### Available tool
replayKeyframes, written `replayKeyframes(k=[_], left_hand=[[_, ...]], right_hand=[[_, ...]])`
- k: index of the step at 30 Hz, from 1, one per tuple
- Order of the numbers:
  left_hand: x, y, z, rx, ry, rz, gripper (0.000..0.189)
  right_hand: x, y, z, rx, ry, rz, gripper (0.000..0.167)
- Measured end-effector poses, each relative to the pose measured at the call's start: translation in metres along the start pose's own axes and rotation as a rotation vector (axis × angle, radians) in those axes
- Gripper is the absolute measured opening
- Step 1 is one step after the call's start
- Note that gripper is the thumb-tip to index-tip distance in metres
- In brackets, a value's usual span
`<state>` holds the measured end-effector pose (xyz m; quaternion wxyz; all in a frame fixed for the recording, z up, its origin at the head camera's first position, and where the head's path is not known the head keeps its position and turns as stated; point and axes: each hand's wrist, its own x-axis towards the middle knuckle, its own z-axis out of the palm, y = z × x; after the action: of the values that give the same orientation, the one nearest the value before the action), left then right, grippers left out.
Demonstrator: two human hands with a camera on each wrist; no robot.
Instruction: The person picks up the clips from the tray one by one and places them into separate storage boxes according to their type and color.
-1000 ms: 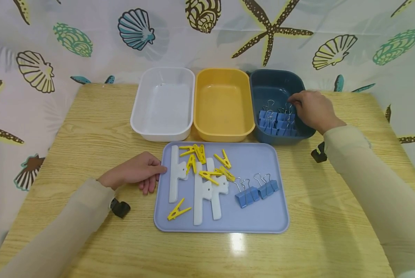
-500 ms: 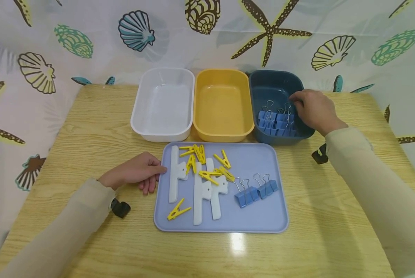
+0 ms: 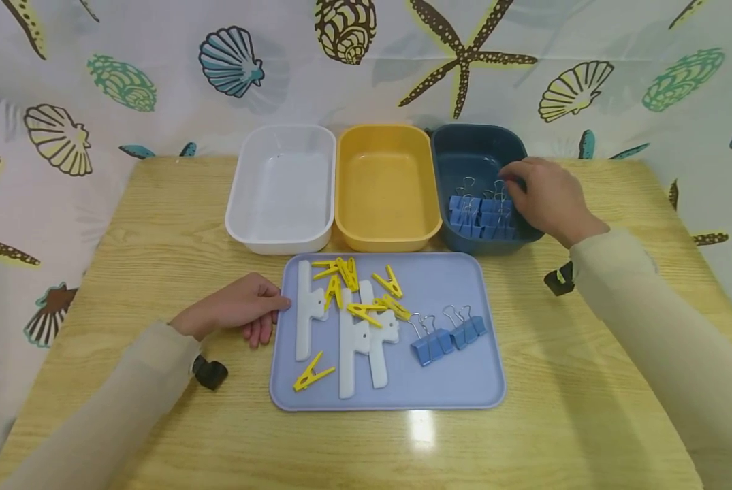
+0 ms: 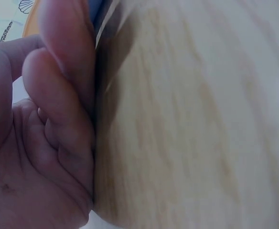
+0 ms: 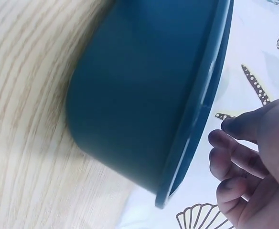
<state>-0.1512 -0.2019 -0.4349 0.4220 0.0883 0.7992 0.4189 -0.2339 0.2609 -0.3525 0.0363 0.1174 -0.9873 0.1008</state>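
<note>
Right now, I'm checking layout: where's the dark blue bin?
In the head view, the dark blue bin is right of the yellow bin, partly under the right hand.

Head view: bright; glare on table (image 3: 421,429), shadow beside right sleeve (image 3: 654,333). Left wrist: dimmer, soft, glare at right edge. Right wrist: cloth (image 5: 249,33) bright, right hand (image 5: 275,162) shaded.

head view looks down from above; close, sideways wrist views share its table (image 3: 218,435).
</note>
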Motion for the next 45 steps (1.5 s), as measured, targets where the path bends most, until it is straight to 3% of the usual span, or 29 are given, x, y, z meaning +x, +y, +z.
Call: replayKeyframes(k=[25,38,45], left_hand=[[0.0,-0.001,0.003,0.008,-0.019,0.015,0.039],[0.0,0.001,0.001,0.007,-0.006,0.023,0.039],[0.0,0.002,0.001,0.022,-0.008,0.039,0.039]], right_hand=[[-0.038,-0.019,-0.003,0.086,0.125,-0.123,0.021],[-0.063,-0.035,-0.01,0.13,0.076,-0.18,0.02],[-0.079,-0.044,-0.009,0.156,-0.021,-0.192,0.018]])
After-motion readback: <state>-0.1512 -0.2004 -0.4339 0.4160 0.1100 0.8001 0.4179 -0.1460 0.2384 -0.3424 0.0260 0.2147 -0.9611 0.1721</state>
